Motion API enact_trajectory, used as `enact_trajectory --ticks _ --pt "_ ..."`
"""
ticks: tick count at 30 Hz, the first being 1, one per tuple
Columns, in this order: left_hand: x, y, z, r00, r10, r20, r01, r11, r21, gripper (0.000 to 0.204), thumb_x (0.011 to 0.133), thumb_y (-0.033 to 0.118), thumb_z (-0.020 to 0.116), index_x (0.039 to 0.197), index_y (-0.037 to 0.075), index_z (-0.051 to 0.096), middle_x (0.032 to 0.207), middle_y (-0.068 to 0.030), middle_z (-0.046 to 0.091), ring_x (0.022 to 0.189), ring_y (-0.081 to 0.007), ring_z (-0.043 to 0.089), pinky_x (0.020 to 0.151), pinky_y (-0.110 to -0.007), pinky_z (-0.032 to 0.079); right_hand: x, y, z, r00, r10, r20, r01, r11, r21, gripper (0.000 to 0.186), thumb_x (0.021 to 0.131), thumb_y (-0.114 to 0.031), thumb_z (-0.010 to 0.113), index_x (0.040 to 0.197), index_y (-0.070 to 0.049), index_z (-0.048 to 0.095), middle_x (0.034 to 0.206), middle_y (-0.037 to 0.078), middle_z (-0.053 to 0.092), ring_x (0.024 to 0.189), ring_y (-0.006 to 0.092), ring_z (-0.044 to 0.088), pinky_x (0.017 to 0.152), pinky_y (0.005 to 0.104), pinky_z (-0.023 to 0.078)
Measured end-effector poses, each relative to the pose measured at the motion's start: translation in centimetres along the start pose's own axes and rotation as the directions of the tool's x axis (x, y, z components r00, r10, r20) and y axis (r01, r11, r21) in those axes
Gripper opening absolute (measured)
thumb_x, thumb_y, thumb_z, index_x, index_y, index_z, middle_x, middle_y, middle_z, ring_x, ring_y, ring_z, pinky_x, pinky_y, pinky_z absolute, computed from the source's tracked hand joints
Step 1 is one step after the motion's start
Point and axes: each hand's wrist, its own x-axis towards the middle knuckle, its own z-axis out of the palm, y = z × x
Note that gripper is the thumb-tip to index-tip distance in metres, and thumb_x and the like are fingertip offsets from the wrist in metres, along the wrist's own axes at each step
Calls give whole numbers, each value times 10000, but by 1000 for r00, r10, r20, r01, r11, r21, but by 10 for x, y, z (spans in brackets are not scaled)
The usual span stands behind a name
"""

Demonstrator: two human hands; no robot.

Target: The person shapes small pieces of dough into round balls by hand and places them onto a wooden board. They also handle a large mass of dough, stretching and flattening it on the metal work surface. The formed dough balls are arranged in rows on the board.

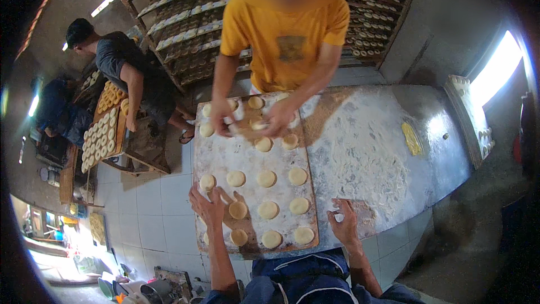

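My left hand point(209, 207) is at the left edge of a floured wooden board point(247, 157), fingers and thumb apart beside a round dough piece point(207, 182). It appears to touch the near side of that piece, though the contact is hard to make out. Flat pale dough rounds point(267, 210) lie in rows on the near half of the board. My right hand point(344, 224) hovers by the near table edge, right of the board, its fingers loosely curved and nothing visible in them. Across the board, a co-worker's hands point(274, 119) work over more dough rounds point(262, 144).
Loose flour point(365, 157) covers the tabletop at right, where a yellow packet point(412, 138) lies. A board with dough pieces point(471, 118) stands by the right wall. Racks of trays point(185, 14) line the back. Another person point(132, 62) stands at a table of dough rings point(101, 138).
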Motion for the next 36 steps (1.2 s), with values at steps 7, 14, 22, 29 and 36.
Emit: enact_trajectory --ticks 7,14,22,29,36 --pt "-44 -20 -39 988 -156 -7 155 983 -103 588 920 263 703 1386 -9 467 1354 -229 498 1272 -429 478 1046 -566 384 12 -2 5 997 -41 73 41 999 -8 407 860 9 728 1256 -29 644 1216 176 622 1031 319 680 795 359 605" --pt "-73 -60 -53 970 -220 -104 212 974 -82 556 932 203 710 1384 -11 466 1329 -247 495 1272 -437 482 1031 -577 401 21 -23 20 985 -80 155 79 997 11 411 857 3 720 1259 -35 641 1185 169 636 1052 333 665 846 383 584" --pt "-79 -43 -55 961 -266 -72 252 954 -160 517 926 142 702 1367 -16 485 1281 -240 513 1192 -430 544 968 -541 457 14 -47 29 968 -114 224 136 987 -87 396 864 -69 731 1249 -36 643 1180 202 641 1122 433 622 959 486 505" --pt "-68 -20 -38 996 -44 -72 29 979 -202 458 922 125 681 1327 -21 525 1237 -240 543 1173 -437 535 979 -524 439 12 -43 30 970 -144 195 151 988 -20 394 853 -62 729 1238 -40 649 1153 206 651 1116 434 620 948 491 506" --pt "-49 12 -12 992 88 93 -57 953 -297 402 937 117 662 1299 -18 551 1254 -223 542 1177 -427 531 1007 -528 447 15 -16 26 971 -182 154 195 978 -77 425 823 -31 740 1239 -39 653 1142 189 651 1077 398 640 911 463 524"
